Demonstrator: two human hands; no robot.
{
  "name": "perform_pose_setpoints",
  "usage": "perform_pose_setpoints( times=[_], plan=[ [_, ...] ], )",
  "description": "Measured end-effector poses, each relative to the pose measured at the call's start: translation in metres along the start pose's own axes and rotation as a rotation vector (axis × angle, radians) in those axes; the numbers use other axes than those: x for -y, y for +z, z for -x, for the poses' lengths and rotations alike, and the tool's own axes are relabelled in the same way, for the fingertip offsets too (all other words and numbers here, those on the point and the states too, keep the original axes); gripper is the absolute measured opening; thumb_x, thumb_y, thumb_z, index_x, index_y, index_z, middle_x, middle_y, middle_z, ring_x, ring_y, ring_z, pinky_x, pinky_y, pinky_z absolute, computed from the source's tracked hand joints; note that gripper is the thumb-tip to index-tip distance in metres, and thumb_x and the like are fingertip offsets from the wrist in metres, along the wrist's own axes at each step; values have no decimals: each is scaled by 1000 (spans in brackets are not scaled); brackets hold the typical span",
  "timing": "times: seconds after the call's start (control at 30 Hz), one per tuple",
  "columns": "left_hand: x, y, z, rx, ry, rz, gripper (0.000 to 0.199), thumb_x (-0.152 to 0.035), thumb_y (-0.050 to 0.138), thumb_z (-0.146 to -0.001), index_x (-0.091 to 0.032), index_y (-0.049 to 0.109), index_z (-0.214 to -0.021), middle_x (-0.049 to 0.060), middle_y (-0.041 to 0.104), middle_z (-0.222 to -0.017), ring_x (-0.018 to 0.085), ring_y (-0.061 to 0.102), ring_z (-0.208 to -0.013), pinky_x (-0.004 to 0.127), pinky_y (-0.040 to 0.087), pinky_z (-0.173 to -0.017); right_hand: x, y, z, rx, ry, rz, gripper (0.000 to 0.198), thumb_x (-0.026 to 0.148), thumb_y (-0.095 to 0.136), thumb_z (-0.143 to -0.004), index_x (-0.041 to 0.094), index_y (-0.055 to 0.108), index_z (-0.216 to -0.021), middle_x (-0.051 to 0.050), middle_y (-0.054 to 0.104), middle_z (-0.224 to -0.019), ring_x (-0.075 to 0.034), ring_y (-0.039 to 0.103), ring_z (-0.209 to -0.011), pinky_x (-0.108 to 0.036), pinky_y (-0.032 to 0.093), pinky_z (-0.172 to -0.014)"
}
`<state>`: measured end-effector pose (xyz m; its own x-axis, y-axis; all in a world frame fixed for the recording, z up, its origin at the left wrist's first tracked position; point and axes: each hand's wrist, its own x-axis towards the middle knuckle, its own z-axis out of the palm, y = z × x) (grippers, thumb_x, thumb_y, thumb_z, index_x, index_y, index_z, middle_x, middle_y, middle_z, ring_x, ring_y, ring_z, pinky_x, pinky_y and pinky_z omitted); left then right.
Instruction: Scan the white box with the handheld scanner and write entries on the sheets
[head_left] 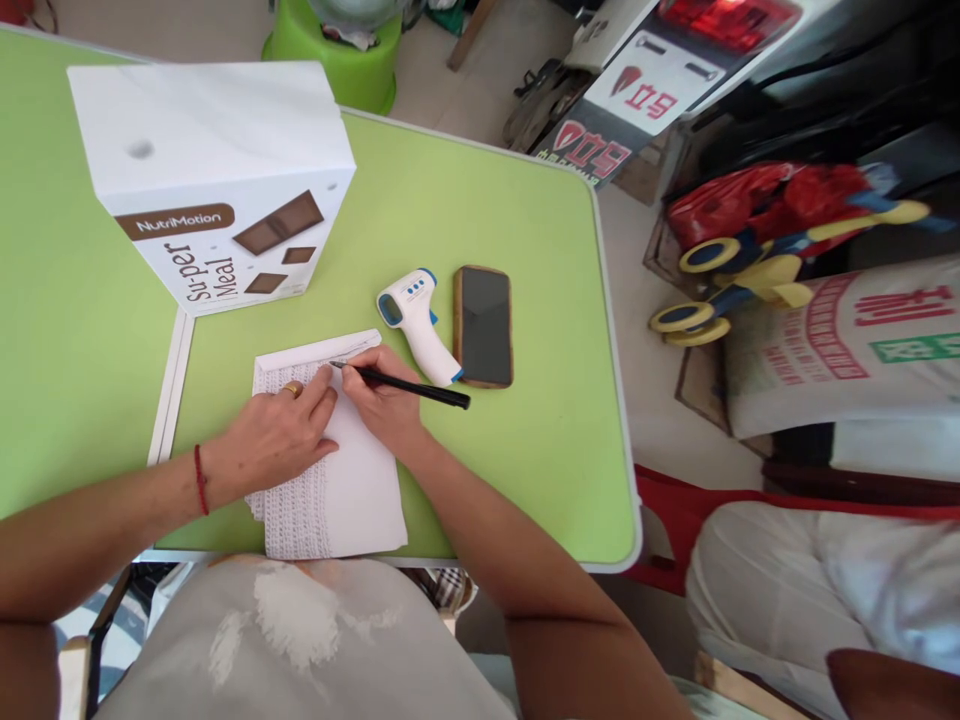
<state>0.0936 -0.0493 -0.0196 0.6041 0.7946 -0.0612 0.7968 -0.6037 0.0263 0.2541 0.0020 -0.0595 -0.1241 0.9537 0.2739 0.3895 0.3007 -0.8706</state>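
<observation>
A sheet of paper point(367, 490) with dense rows of handwriting on its left side lies on the green table, its top edge folded over. My right hand point(386, 400) grips a black pen point(409, 383), the tip touching or just over the paper near the upper writing. My left hand point(281, 435), with a ring and a red bracelet, rests on the written rows. Its index finger reaches close to the pen tip, and the other fingers are partly bent. Beyond my right hand lie a white and blue infrared thermometer point(421, 325) and a phone point(484, 325) with a dark screen.
A white NutriMotion box point(217, 130) stands on the table point(540, 450) at the back left. Behind the table is a green stool point(330, 60). On the right are a printed sack point(847, 345), a red bag point(765, 205) and a red chair point(667, 530).
</observation>
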Motion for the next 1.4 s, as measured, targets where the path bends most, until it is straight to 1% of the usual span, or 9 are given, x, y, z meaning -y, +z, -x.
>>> perform_pose_setpoints(
  times=[0.2,0.47,0.67,0.83,0.97,1.17,1.4],
  plan=[
    [0,-1,0,18,-6,14,47,-39,55,-89,-9,51,-125,18,38,-143,26,59,-90,35,51,-63,2,-1,0,21,22,19,10,21,54,-76,22,49,-67,5,53,-59,-10,49,-55,-26,44,-56],
    [1,-4,0,13,-2,-6,47,-40,53,-90,-8,51,-124,17,39,-143,25,59,-87,35,51,-61,1,-1,1,27,30,26,9,22,54,-76,22,50,-67,6,53,-58,-10,48,-55,-25,44,-56],
    [1,-3,-1,19,-3,-8,45,-40,54,-90,-9,52,-122,17,39,-143,24,59,-87,33,50,-60,2,1,0,-23,31,2,8,21,54,-76,22,51,-68,5,54,-61,-10,50,-57,-25,44,-56],
    [1,-2,0,14,2,5,45,-40,54,-90,-9,51,-122,19,38,-143,25,59,-89,33,50,-61,0,0,1,-5,25,31,8,21,54,-76,23,50,-69,5,54,-62,-10,50,-57,-26,45,-58],
    [1,-2,0,13,1,1,44,-40,54,-90,-9,52,-121,18,38,-143,24,59,-88,34,50,-61,-1,0,1,10,14,7,8,20,54,-75,22,49,-68,6,53,-60,-10,48,-56,-25,43,-56],
    [1,-2,0,28,-14,34,44,-39,55,-89,-11,52,-122,19,38,-143,25,60,-89,33,51,-63,-1,0,0,9,52,17,9,22,53,-75,23,50,-67,6,53,-59,-10,48,-55,-25,43,-55],
    [2,-3,0,24,-4,13,44,-40,54,-90,-10,52,-121,18,38,-143,24,59,-88,34,51,-62,0,0,0,2,37,9,8,20,54,-74,22,50,-67,6,52,-59,-10,47,-55,-25,43,-56]
  ],
)
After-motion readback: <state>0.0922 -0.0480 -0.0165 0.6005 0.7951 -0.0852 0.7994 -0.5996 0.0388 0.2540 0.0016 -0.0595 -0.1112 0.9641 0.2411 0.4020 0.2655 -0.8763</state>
